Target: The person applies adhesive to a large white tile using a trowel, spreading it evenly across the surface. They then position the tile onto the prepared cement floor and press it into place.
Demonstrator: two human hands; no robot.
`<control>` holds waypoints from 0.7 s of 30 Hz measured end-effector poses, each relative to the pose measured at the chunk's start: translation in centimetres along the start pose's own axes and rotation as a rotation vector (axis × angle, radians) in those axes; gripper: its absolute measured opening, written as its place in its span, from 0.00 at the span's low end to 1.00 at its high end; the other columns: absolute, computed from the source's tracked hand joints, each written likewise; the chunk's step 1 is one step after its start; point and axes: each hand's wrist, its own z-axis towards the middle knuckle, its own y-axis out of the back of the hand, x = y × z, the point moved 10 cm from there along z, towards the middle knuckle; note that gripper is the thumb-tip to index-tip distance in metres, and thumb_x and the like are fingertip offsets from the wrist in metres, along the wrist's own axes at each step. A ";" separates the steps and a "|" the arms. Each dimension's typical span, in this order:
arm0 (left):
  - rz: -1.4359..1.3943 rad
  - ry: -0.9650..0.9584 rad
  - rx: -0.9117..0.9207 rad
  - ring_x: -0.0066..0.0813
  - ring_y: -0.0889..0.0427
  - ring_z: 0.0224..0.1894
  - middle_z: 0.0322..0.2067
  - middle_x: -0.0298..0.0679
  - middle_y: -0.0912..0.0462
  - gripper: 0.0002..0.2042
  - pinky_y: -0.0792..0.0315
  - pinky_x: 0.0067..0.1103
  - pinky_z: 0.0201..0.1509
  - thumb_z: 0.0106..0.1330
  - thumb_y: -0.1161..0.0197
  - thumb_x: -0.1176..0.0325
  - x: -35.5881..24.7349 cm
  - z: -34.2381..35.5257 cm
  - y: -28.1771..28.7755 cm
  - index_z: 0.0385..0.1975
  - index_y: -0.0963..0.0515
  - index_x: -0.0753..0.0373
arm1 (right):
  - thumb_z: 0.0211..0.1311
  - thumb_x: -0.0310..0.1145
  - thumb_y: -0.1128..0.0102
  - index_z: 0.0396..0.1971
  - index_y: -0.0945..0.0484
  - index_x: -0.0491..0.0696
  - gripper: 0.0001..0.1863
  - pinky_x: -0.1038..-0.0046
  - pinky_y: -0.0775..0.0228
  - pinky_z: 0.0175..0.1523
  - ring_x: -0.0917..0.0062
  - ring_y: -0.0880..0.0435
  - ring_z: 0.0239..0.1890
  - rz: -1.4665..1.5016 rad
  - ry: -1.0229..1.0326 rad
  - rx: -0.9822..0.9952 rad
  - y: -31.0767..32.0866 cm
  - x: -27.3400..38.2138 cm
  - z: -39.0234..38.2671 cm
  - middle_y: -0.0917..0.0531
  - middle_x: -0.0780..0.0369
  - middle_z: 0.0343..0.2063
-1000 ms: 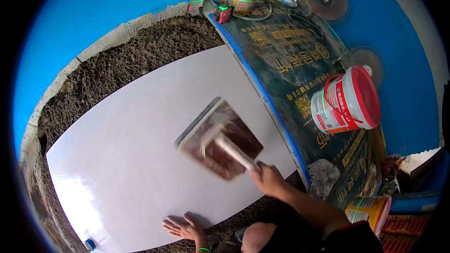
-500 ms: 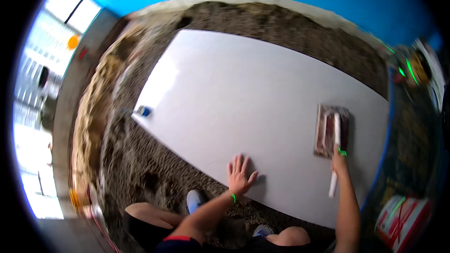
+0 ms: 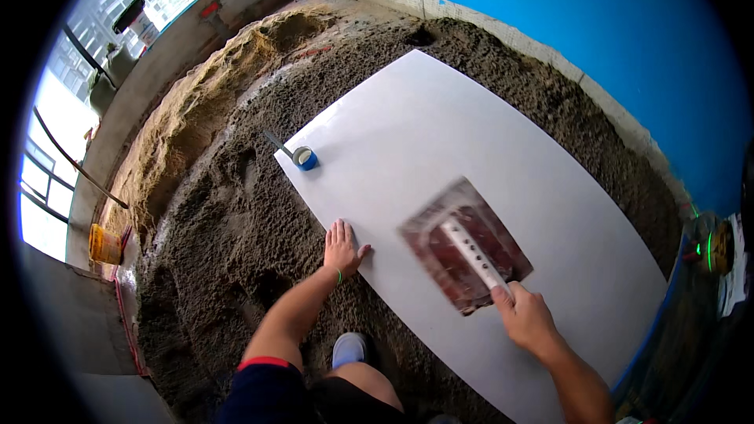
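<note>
My right hand [image 3: 525,316] grips the end of a white perforated handle on a brown rectangular float [image 3: 481,228]. The float's broad plate is over the middle of a large white tile [image 3: 597,255]; whether it touches the surface I cannot tell. My left hand [image 3: 343,246] rests with fingers stretched and thumb apart on the tile's left edge. A small round blue object with a pale top [image 3: 305,159] sits at the tile's far left corner, a grey strip sticking out from it.
Grey crumbly mortar [image 3: 228,243] surrounds the tile, with a sand heap [image 3: 206,94] beyond at the left. A blue-coated wall [image 3: 534,0] closes the far side. An orange bucket [image 3: 104,244] stands far left. A device with green light lines [image 3: 711,250] is at the right.
The view has turned, so the tile now lies more steeply. My right hand has brought the float left toward the tile's middle, and it appears larger. My left hand stays on the tile's edge.
</note>
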 end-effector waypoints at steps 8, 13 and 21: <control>-0.334 0.192 -0.326 0.51 0.58 0.73 0.70 0.56 0.51 0.39 0.62 0.41 0.74 0.65 0.50 0.45 -0.3 1.7 1.6 0.67 0.46 0.68 | 0.65 0.50 0.48 0.26 0.26 0.38 0.26 0.56 0.30 0.29 0.46 0.21 0.26 -0.207 0.275 -0.262 -0.3 -0.8 8.4 0.21 0.45 0.22; -0.437 0.164 -0.319 0.51 0.57 0.73 0.69 0.56 0.51 0.41 0.63 0.42 0.74 0.63 0.46 0.44 -0.7 1.3 1.8 0.67 0.46 0.69 | 0.66 0.62 0.60 0.37 0.21 0.33 0.39 0.57 0.30 0.49 0.46 0.21 0.45 -0.175 -0.322 -0.333 2.7 -11.4 20.2 0.19 0.39 0.35; -0.364 0.193 -0.327 0.51 0.54 0.73 0.69 0.56 0.50 0.43 0.59 0.43 0.73 0.60 0.42 0.42 1.9 1.5 2.2 0.67 0.45 0.69 | 0.68 0.54 0.52 0.21 0.31 0.41 0.28 0.69 0.39 0.24 0.72 0.33 0.15 0.090 0.505 -0.127 3.5 26.4 19.3 0.31 0.58 0.11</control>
